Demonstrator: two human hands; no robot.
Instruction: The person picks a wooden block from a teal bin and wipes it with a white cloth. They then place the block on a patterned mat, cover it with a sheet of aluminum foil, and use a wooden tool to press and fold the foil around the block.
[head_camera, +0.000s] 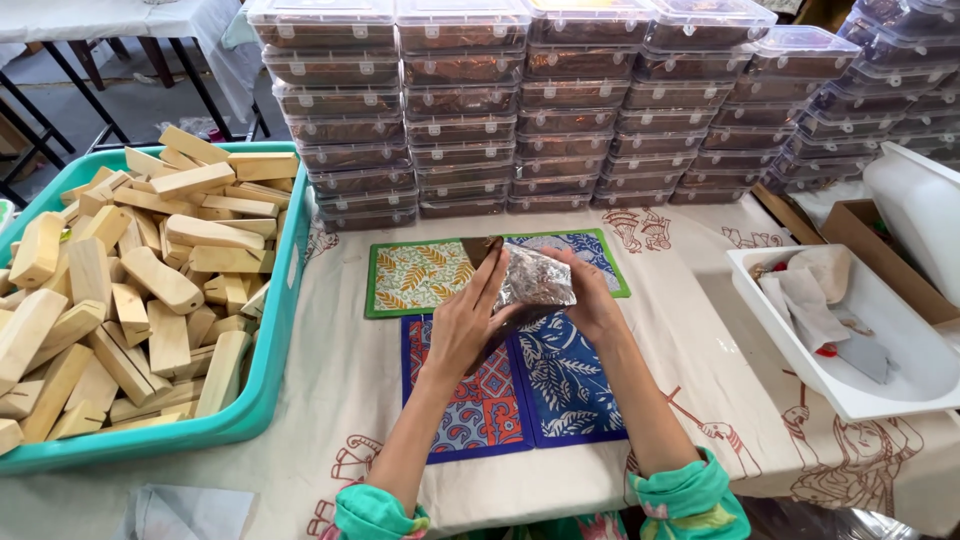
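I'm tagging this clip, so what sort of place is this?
Probably a small hand-packing workshop: stacked lidded clear containers, a teal tub of wooden blocks, and both hands wrapping a foil packet.

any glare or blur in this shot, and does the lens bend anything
Head view: soft, even daylight with only faint shadows; bright glare on the foil packet held between the left hand and right hand, and sheen on the lids of the stacked clear boxes. Focus is sharp across the wooden blocks. The wide lens bows the box stacks and the teal bin toward the edges.
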